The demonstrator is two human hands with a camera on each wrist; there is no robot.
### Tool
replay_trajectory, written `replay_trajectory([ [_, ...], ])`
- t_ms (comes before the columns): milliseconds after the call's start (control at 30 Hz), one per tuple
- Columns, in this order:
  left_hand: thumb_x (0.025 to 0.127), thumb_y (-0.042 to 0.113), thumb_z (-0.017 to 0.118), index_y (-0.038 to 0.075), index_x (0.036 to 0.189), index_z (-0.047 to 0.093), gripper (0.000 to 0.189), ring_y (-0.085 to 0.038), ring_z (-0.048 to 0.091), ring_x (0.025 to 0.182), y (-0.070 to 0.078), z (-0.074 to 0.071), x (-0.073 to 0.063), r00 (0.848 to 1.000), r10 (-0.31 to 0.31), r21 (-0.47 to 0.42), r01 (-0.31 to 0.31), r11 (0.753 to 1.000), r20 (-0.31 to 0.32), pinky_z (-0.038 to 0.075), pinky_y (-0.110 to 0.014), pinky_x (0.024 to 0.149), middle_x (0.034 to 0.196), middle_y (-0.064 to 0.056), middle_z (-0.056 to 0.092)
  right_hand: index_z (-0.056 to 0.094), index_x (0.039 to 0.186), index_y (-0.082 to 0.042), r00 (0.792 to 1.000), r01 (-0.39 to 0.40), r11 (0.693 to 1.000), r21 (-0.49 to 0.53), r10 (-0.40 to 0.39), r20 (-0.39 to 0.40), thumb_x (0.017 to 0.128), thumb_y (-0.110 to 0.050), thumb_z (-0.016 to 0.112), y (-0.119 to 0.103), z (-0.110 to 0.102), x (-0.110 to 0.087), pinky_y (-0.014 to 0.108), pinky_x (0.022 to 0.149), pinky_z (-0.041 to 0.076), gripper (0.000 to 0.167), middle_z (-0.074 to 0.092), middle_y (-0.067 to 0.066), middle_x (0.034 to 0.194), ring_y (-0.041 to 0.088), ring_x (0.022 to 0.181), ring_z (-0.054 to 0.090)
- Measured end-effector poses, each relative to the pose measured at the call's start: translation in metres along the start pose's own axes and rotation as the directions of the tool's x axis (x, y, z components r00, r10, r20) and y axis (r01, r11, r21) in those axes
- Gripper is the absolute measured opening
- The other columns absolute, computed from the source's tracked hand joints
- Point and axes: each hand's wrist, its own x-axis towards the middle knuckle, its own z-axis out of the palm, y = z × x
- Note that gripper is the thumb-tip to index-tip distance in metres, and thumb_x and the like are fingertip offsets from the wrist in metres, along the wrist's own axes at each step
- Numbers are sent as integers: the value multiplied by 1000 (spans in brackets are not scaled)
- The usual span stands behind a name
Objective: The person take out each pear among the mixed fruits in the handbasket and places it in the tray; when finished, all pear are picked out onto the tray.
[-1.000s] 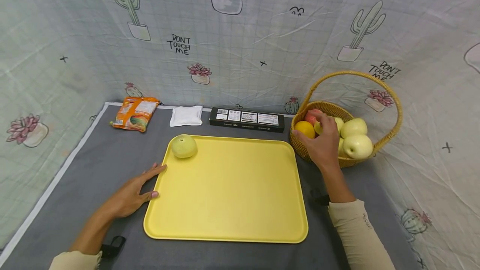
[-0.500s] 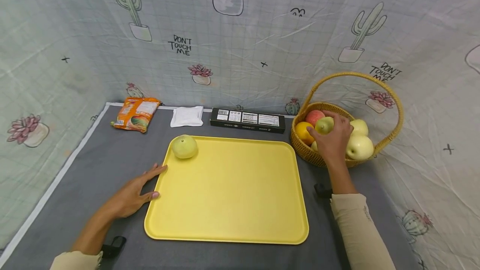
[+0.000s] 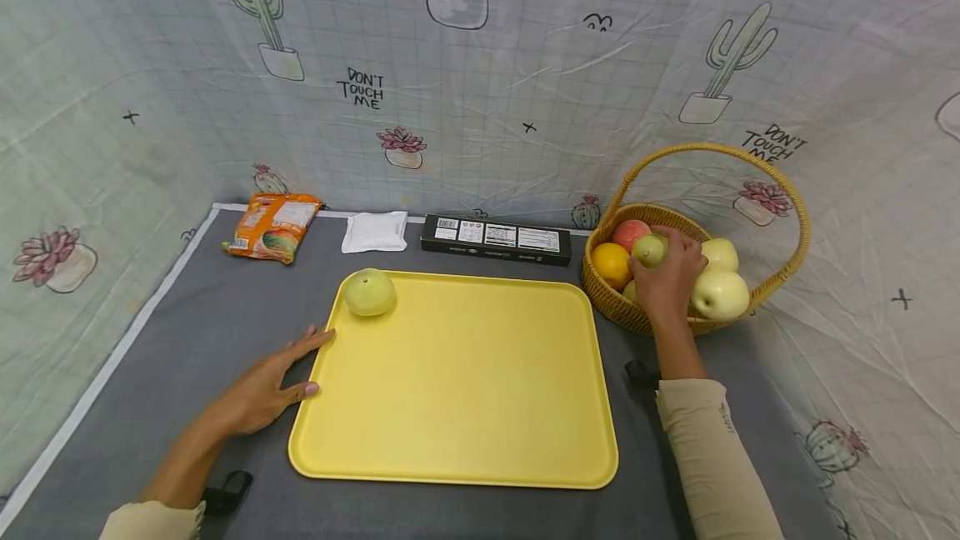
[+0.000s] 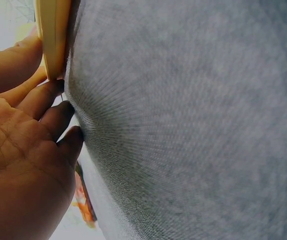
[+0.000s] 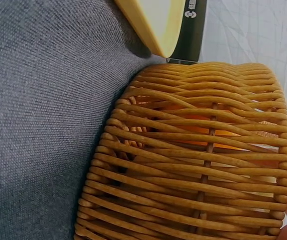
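1. Head: right of the flat yellow tray (image 3: 465, 390), at the woven wicker basket (image 3: 613, 304), a rounded green fruit (image 3: 648, 251) is held in the right hand (image 3: 672, 272), between thumb and fingers; the tray's left rim is touched by the left hand (image 3: 258, 390), fingers extended.
2. Left wrist: textured gray cloth (image 4: 183, 120) is seen beside the tray.
3. Right wrist: the basket's ribbed weave is seen near the tray; the grip is hidden.

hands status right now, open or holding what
Left hand: open, touching the edge of the yellow rectangular tray.
Right hand: holding a round yellow-green fruit at the tan wicker basket.
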Motion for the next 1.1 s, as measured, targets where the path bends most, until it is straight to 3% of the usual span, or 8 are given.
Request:
replay_trajectory([
  [333, 97, 21, 75, 8, 164, 41, 77, 22, 8, 146, 2, 0, -1, 1000, -12, -14, 12, 1000, 7, 3, 8, 112, 168, -29, 36, 62, 142, -9, 999, 42, 999, 16, -41, -31, 95, -6, 78, 2, 2, -3, 62, 116, 37, 50, 45, 24, 152, 47, 144, 35],
  [833, 96, 23, 75, 8, 163, 42, 76, 23, 8, 145, 2, 0, -2, 1000, -20, -8, 20, 1000, -3, 3, 8, 110, 169, -28, 36, 68, 135, -8, 970, 236, 964, 124, -226, -87, 89, -9, 88, -27, 1, -20, 61, 111, 39, 50, 53, 23, 145, 42, 139, 44],
  [933, 96, 23, 76, 8, 162, 43, 75, 19, 10, 148, 1, 1, -3, 1000, -8, -1, 8, 1000, -13, 4, 8, 111, 168, -29, 37, 69, 134, -9, 965, 259, 954, 150, -249, -86, 88, -9, 88, -35, 3, -24, 60, 110, 39, 50, 55, 22, 145, 41, 138, 46],
  [1100, 97, 23, 75, 8, 163, 41, 76, 1, 12, 158, 0, 0, -3, 1000, -15, 2, 15, 1000, -3, 4, 7, 111, 169, -29, 35, 69, 134, -11, 959, 282, 940, 193, -274, -69, 86, -11, 89, -46, 7, -33, 59, 106, 39, 52, 56, 21, 145, 40, 135, 48],
])
